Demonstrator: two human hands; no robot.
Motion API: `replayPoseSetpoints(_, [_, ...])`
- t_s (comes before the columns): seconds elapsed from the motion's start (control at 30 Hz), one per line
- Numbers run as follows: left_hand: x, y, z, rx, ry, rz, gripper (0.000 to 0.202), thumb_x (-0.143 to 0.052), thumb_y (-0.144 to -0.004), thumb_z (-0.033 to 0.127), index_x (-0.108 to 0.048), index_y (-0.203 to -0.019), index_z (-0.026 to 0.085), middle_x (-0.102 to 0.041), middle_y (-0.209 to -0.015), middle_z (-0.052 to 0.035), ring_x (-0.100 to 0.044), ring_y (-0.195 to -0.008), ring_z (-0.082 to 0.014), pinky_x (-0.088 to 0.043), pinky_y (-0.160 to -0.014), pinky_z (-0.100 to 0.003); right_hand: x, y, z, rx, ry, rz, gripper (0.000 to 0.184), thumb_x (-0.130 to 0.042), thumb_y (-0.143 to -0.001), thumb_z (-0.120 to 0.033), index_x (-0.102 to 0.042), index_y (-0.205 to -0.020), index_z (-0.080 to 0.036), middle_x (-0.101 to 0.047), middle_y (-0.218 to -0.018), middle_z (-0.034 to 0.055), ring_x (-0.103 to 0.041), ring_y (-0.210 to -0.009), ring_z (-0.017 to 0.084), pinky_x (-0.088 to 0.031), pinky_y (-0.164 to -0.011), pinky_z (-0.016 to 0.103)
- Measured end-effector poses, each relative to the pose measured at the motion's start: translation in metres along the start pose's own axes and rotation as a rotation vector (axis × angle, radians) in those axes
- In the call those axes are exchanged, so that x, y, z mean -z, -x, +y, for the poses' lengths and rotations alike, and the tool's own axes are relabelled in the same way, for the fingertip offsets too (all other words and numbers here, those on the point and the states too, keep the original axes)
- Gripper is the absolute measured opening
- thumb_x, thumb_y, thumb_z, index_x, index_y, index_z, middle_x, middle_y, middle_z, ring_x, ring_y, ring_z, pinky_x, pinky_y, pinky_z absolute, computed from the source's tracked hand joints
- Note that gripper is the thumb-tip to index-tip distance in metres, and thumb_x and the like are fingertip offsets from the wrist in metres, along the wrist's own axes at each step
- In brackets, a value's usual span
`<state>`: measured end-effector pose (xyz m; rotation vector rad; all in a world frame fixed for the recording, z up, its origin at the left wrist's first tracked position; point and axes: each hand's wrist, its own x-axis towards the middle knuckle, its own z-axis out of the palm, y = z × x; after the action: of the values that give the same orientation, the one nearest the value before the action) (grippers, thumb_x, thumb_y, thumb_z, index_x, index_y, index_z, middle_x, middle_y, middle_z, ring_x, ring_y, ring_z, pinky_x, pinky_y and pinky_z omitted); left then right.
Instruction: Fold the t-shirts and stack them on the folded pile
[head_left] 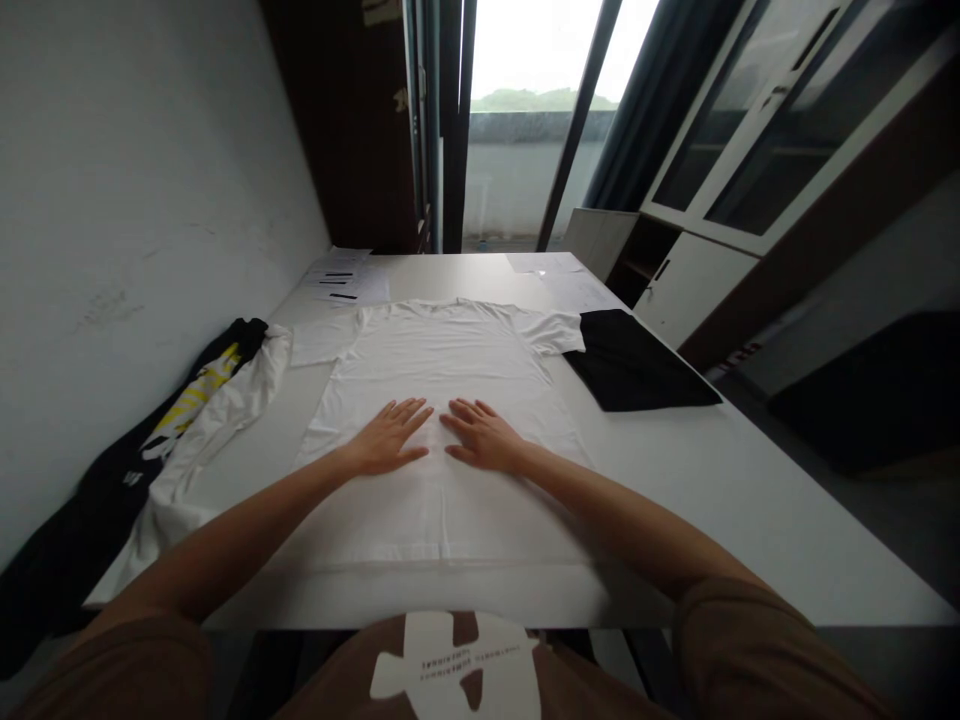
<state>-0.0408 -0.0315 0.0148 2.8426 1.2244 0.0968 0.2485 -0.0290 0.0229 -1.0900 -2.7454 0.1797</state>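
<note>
White T-shirt [446,370], one: being displayed flat on the white table [697,500], directly beneath both hands, with the collar lying beyond the fingertips and the hem lying on the wearer's side of the wrists.

Step, as judged: the fabric is being smoothed. For a good result, light, even pressure is being called for, with slack being worked outward from the middle rather than pushed into new folds. Particular care is being invited by the lengthwise crease [442,515], which is running from between the palms toward the hem, and by the fine ripples beyond the fingertips. Dragging of the whole shirt is best being avoided.

Left hand [388,437], one: being laid palm down on the shirt, left of its middle; fingers extended, thumb spread; nothing being gripped.

Right hand [484,435], one: being laid likewise, just beside the left, a narrow gap being left between; nothing being gripped.

Black cloth [637,360], one: being kept beyond and right of the right hand, its near edge being met by a shirt sleeve.
</note>
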Motion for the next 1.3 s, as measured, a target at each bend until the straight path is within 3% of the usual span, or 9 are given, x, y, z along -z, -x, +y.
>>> replayPoseSetpoints(0.1, [0.000, -0.004, 0.002, -0.010, 0.000, -0.033, 0.078, -0.032, -0.099, 0.070, -0.017, -0.163, 0.028, -0.016, -0.170, -0.0073, -0.015, -0.156, -0.0273, -0.013, -0.125, -0.047, 0.000, 0.000, -0.001, -0.016, -0.012, -0.011, 0.068, -0.047, -0.098, -0.061, -0.041, -0.156, -0.024, -0.033, -0.163, 0.0132, -0.029, -0.150, 0.029, -0.021, -0.123, 0.050])
replayPoseSetpoints(0.4, [-0.013, 0.072, -0.077, 0.360, -0.093, 0.009, 0.072, -0.030, -0.101, 0.062, -0.026, -0.161, 0.022, -0.020, -0.168, -0.0119, -0.018, -0.155, -0.0312, -0.017, -0.122, -0.053, 0.006, 0.105, 0.088, -0.363, 0.109, 0.078, 0.062, -0.044, -0.099, -0.055, -0.047, -0.152, -0.022, -0.037, -0.161, 0.0129, -0.032, -0.149, 0.030, -0.026, -0.121, 0.052])
replayPoseSetpoints(0.53, [-0.013, 0.058, -0.052, 0.443, -0.119, 0.098, 0.076, -0.032, -0.100, 0.062, -0.026, -0.161, 0.017, -0.027, -0.165, -0.0162, -0.019, -0.154, -0.0337, -0.014, -0.123, -0.055, 0.009, 0.106, 0.081, -0.374, 0.135, 0.090, 0.061, -0.046, -0.098, -0.055, -0.050, -0.149, -0.021, -0.038, -0.159, 0.0148, -0.031, -0.150, 0.032, -0.023, -0.121, 0.056])
replayPoseSetpoints(0.7, [-0.014, -0.010, 0.013, 0.147, -0.024, 0.084, 0.078, -0.038, -0.096, 0.069, -0.030, -0.160, 0.024, -0.024, -0.167, -0.0104, -0.017, -0.155, -0.0316, -0.011, -0.124, -0.052, 0.005, 0.044, 0.021, -0.070, 0.045, 0.026, 0.068, -0.048, -0.097, -0.059, -0.043, -0.154, -0.024, -0.029, -0.164, 0.0116, -0.024, -0.152, 0.030, -0.012, -0.125, 0.051])
replayPoseSetpoints(0.8, [-0.019, -0.034, 0.023, 0.134, -0.005, 0.079, 0.079, -0.036, -0.096, 0.072, -0.033, -0.159, 0.025, -0.024, -0.168, -0.0100, -0.016, -0.155, -0.0330, -0.010, -0.124, -0.053, -0.002, 0.010, 0.009, -0.089, 0.015, -0.013, 0.070, -0.046, -0.097, -0.064, -0.042, -0.155, -0.026, -0.030, -0.164, 0.0102, -0.024, -0.152, 0.031, -0.013, -0.124, 0.052])
replayPoseSetpoints(1.03, [-0.020, 0.008, -0.070, 0.471, -0.063, 0.038, 0.080, -0.029, -0.098, 0.070, -0.029, -0.160, 0.019, -0.023, -0.166, -0.0162, -0.020, -0.153, -0.0359, -0.019, -0.120, -0.057, -0.004, 0.027, 0.081, -0.363, 0.063, 0.033, 0.068, -0.038, -0.099, -0.065, -0.040, -0.156, -0.027, -0.029, -0.165, 0.0091, -0.023, -0.153, 0.031, -0.019, -0.123, 0.053])
replayPoseSetpoints(1.1, [-0.017, 0.019, -0.081, 0.562, -0.082, 0.041, 0.083, -0.030, -0.098, 0.070, -0.029, -0.160, 0.014, -0.023, -0.165, -0.0206, -0.020, -0.153, -0.0385, -0.019, -0.119, -0.060, -0.001, 0.033, 0.088, -0.432, 0.073, 0.042, 0.069, -0.041, -0.098, -0.065, -0.041, -0.155, -0.025, -0.030, -0.164, 0.0108, -0.024, -0.152, 0.032, -0.020, -0.122, 0.054])
replayPoseSetpoints(1.2, [-0.017, 0.014, -0.054, 0.459, -0.056, 0.036, 0.082, -0.033, -0.098, 0.067, -0.029, -0.160, 0.014, -0.022, -0.166, -0.0206, -0.018, -0.154, -0.0374, -0.017, -0.120, -0.059, -0.001, 0.026, 0.065, -0.420, 0.059, 0.036, 0.074, -0.048, -0.094, -0.067, -0.043, -0.154, -0.022, -0.027, -0.165, 0.0139, -0.022, -0.152, 0.035, -0.020, -0.122, 0.055])
replayPoseSetpoints(1.3, [-0.016, 0.000, 0.000, 0.161, 0.002, 0.033, 0.077, -0.038, -0.099, 0.065, -0.023, -0.162, 0.024, -0.018, -0.169, -0.0115, -0.014, -0.156, -0.0315, -0.013, -0.123, -0.054, -0.006, 0.013, 0.020, -0.182, 0.010, 0.004, 0.076, -0.048, -0.094, -0.069, -0.041, -0.156, -0.025, -0.022, -0.167, 0.0121, -0.018, -0.154, 0.034, -0.020, -0.123, 0.052])
